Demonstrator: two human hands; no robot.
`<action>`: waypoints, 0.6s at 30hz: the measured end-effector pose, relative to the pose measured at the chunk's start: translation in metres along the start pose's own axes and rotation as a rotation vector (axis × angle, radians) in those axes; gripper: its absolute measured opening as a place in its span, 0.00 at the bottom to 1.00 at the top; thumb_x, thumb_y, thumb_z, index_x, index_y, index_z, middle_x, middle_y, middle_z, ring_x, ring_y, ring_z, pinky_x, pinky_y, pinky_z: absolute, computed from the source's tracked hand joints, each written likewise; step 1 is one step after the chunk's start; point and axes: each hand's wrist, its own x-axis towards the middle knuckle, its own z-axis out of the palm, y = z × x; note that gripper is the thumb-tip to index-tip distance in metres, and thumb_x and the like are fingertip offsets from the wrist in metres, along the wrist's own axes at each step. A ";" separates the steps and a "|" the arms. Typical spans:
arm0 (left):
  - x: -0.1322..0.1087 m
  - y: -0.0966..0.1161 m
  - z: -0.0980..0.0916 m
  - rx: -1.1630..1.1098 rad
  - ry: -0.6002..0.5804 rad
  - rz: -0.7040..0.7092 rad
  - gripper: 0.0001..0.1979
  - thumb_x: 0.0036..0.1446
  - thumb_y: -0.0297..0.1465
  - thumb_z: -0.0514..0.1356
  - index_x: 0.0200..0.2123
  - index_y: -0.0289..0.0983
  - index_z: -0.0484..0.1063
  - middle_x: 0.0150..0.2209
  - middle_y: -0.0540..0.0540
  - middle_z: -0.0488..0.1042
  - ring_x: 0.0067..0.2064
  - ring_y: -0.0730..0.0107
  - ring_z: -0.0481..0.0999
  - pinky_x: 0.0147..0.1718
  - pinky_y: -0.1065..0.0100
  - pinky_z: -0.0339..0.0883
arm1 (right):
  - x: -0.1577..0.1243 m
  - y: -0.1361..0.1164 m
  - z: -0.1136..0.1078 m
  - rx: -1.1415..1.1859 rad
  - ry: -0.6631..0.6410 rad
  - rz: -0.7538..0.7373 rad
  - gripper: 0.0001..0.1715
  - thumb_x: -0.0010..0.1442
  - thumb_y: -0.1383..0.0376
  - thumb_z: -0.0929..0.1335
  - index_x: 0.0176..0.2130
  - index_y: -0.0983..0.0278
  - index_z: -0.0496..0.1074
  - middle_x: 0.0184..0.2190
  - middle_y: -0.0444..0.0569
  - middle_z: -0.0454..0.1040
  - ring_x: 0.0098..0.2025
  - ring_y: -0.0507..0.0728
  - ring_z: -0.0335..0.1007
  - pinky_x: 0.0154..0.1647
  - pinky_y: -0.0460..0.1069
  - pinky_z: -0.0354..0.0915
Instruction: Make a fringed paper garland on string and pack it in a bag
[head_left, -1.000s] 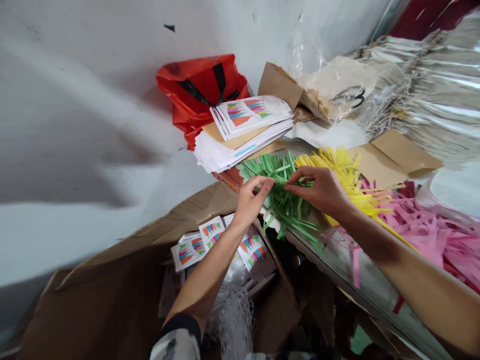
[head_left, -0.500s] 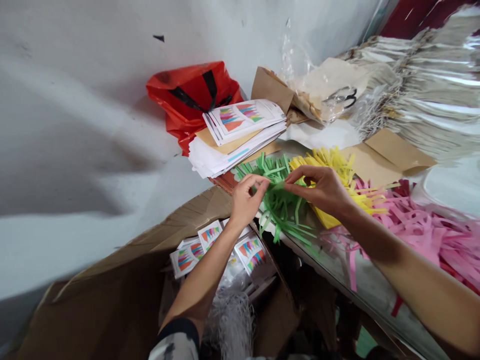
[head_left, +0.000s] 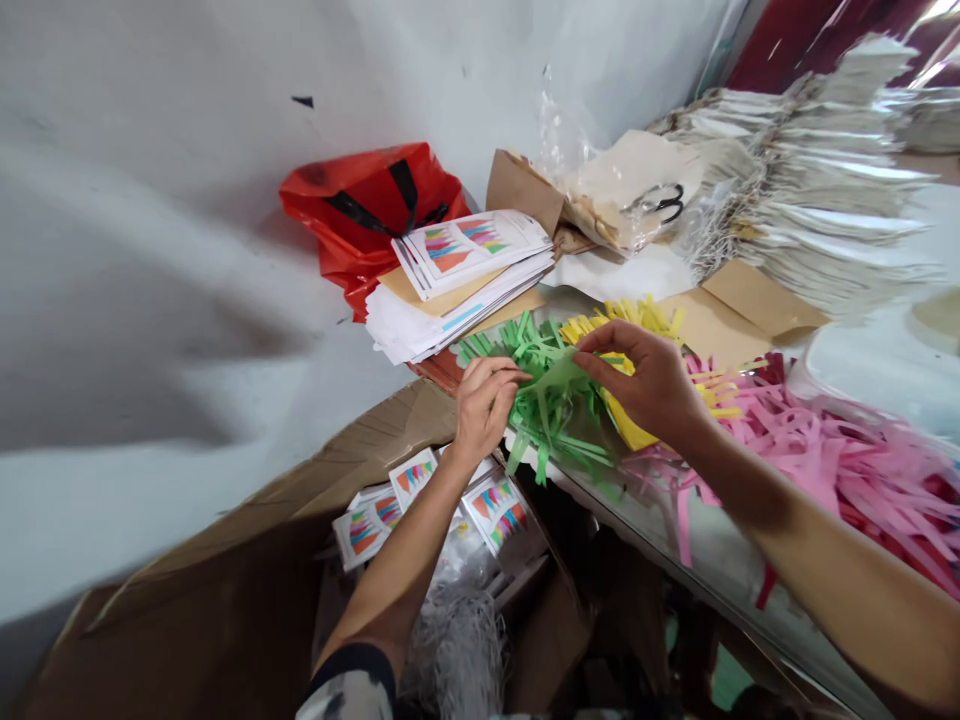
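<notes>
Over the front corner of the table, my left hand (head_left: 484, 400) and my right hand (head_left: 637, 375) pinch opposite ends of a green fringed paper piece (head_left: 556, 378), stretched between them. Its cut strips dangle below my fingers. More green paper fringe (head_left: 517, 340) lies just behind it, and where one piece ends and another begins I cannot tell. Yellow paper fringe (head_left: 634, 432) lies partly hidden behind my right hand. Pink paper fringe (head_left: 832, 450) is heaped to the right, beneath and beyond my right forearm.
A cardboard box (head_left: 390, 420) at lower left holds printed cards (head_left: 496, 510) and white string (head_left: 465, 640). Behind the fringe are stacked printed sheets (head_left: 472, 245), a red bag (head_left: 360, 190), scissors (head_left: 667, 205) and a brown envelope (head_left: 765, 300). Bundled white stacks (head_left: 817, 190) stand at back right.
My hands have drawn slightly apart, and the green paper between them now shows as a wider, taut strip. The whole view has shifted a little.
</notes>
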 end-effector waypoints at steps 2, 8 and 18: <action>-0.004 -0.001 0.001 0.032 -0.046 0.065 0.19 0.74 0.42 0.54 0.50 0.40 0.81 0.51 0.38 0.78 0.53 0.57 0.76 0.54 0.55 0.68 | -0.002 0.002 -0.005 0.060 0.022 0.010 0.07 0.65 0.60 0.74 0.38 0.60 0.76 0.36 0.45 0.79 0.40 0.56 0.76 0.47 0.53 0.70; -0.004 -0.003 0.009 0.089 -0.058 0.099 0.12 0.72 0.32 0.58 0.52 0.42 0.81 0.52 0.40 0.77 0.56 0.59 0.75 0.57 0.55 0.68 | -0.009 0.005 -0.015 0.259 0.054 0.099 0.16 0.61 0.53 0.78 0.38 0.59 0.75 0.35 0.44 0.77 0.38 0.54 0.74 0.45 0.52 0.70; 0.059 -0.026 -0.020 -0.066 0.138 -0.066 0.17 0.71 0.46 0.60 0.46 0.40 0.82 0.47 0.42 0.76 0.53 0.60 0.76 0.55 0.57 0.71 | -0.001 -0.013 -0.064 0.636 0.352 0.142 0.14 0.58 0.57 0.80 0.36 0.60 0.76 0.36 0.43 0.77 0.37 0.51 0.73 0.46 0.50 0.72</action>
